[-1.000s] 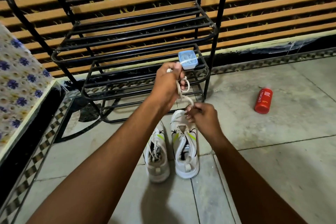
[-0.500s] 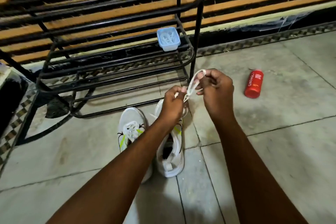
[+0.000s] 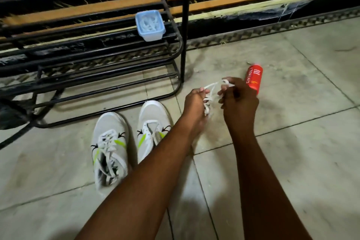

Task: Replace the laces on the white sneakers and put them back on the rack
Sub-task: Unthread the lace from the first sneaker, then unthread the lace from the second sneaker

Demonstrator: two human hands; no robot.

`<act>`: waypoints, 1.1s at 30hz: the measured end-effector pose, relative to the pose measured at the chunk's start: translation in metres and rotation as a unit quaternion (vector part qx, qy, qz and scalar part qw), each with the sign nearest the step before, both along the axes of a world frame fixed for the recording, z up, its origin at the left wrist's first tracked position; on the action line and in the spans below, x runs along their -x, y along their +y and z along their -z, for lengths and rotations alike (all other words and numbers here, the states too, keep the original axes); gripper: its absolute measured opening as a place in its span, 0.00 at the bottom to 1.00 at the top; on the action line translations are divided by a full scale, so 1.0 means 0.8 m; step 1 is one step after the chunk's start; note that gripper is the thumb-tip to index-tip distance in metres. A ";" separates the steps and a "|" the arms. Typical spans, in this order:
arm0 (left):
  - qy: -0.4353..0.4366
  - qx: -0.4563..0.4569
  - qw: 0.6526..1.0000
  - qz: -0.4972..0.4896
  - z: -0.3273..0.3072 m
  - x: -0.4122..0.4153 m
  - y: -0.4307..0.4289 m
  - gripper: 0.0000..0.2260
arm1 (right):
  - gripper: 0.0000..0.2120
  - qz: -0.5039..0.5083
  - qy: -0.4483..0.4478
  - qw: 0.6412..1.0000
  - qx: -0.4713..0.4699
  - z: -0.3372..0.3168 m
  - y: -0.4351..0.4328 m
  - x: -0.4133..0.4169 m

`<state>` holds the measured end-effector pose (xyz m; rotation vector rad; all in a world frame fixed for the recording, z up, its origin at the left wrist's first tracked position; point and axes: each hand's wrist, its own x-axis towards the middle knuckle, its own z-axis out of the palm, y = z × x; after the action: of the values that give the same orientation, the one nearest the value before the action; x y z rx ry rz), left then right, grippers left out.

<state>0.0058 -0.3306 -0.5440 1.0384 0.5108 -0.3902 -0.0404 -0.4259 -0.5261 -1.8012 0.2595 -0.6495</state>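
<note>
Head view: both hands are up over the floor tiles (image 3: 292, 142), working one white lace (image 3: 211, 86). The left hand (image 3: 194, 101) has its fingers (image 3: 200, 90) curled and pinches the lace at the tips, with a bunched loop of it hanging just below them. The right hand (image 3: 238, 103) has its fingers (image 3: 224, 91) curled too and pinches the other part of the lace, which is pulled in a short span from fingers to fingers. The two white sneakers sit side by side on the floor, left of and below the left fingers. The left sneaker (image 3: 110, 142) shows loose laces; the right sneaker (image 3: 152, 119) is partly under the left forearm, so its lacing is unclear. The black metal rack (image 3: 181, 48) stands beyond the left fingers, apart from the shoes. A pale blue container (image 3: 150, 25) with white laces inside sits on a rack shelf. A red bottle (image 3: 254, 79) lies on the floor just past the right fingers.
</note>
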 end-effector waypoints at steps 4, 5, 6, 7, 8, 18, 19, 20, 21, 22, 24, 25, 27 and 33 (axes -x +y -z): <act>-0.022 -0.107 0.991 0.073 0.013 0.017 -0.002 0.09 | 0.18 -0.042 0.084 0.991 0.094 0.035 -0.017 0.012; -0.021 -0.134 0.987 0.089 0.014 0.022 -0.002 0.07 | 0.19 -0.059 0.090 0.985 0.135 0.039 -0.019 0.018; -0.021 -0.162 0.982 0.099 0.017 0.025 0.000 0.04 | 0.19 -0.077 0.096 0.976 0.179 0.041 -0.021 0.023; -0.022 -0.194 0.975 0.105 0.022 0.028 0.002 0.06 | 0.18 -0.101 0.113 0.964 0.218 0.043 -0.021 0.028; -0.033 -0.225 0.967 0.116 0.026 0.031 0.006 0.09 | 0.17 -0.135 0.141 0.949 0.249 0.047 -0.021 0.031; -0.191 -0.637 0.654 0.360 0.018 0.066 0.045 0.25 | 0.07 -0.146 0.237 0.924 0.262 0.077 -0.020 0.041; -0.181 -0.648 0.644 0.364 0.022 0.070 0.044 0.24 | 0.06 -0.160 0.242 0.914 0.283 0.080 -0.022 0.041; -0.178 -0.652 0.641 0.363 0.026 0.074 0.042 0.24 | 0.05 -0.172 0.252 0.905 0.297 0.082 -0.023 0.041; -0.180 -0.647 0.649 0.357 0.030 0.077 0.038 0.23 | 0.05 -0.179 0.259 0.899 0.304 0.084 -0.025 0.042; -0.188 -0.634 0.664 0.348 0.033 0.077 0.036 0.21 | 0.06 -0.180 0.263 0.899 0.300 0.086 -0.026 0.042; -0.213 -0.600 0.695 0.334 0.041 0.074 0.028 0.17 | 0.06 -0.169 0.261 0.908 0.280 0.090 -0.029 0.044; -0.227 -0.587 0.703 0.331 0.043 0.072 0.025 0.15 | 0.07 -0.161 0.261 0.913 0.268 0.090 -0.030 0.044; -0.245 -0.575 0.711 0.321 0.048 0.070 0.019 0.13 | 0.09 -0.143 0.263 0.924 0.239 0.089 -0.035 0.042; -0.253 -0.557 0.739 0.283 0.043 0.072 0.016 0.13 | 0.09 -0.145 0.271 0.909 0.283 0.086 -0.037 0.030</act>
<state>-0.0520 -0.3177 -0.5785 2.4186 -0.1707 -0.2877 -0.0645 -0.4558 -0.5945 -2.5066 0.1718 0.0193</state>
